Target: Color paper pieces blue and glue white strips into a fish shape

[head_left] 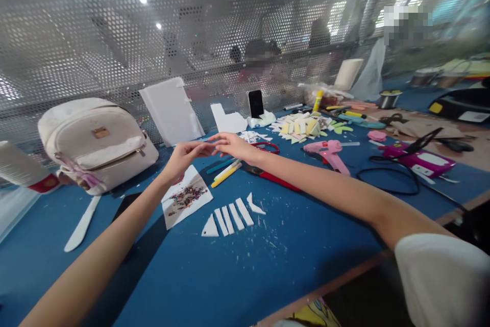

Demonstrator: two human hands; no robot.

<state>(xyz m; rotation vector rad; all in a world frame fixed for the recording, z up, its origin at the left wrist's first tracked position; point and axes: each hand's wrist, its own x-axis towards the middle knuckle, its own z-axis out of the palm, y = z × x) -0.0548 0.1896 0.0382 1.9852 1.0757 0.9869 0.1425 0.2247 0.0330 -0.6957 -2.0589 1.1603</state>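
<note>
My left hand point(186, 157) and my right hand point(230, 145) meet fingertip to fingertip above the middle of the blue table point(214, 281). Whether anything small is between the fingers cannot be made out. Below them lie markers point(225, 174) and a white sheet point(187, 198) with dark and reddish bits on it. White pieces point(228, 219) form a fish shape nearer to me: a head, several strips and a tail. Red-handled scissors point(268, 147) rest just beyond my right hand, and a red and black tool point(277, 180) is partly under my right forearm.
A white backpack point(97, 143), paper cup point(25, 169) and white knife point(82, 227) are at left. White boards point(170, 110) and a phone point(255, 104) stand behind. Paper strips point(302, 125), a pink glue gun point(329, 153) and a purple device point(421, 158) with cables lie right.
</note>
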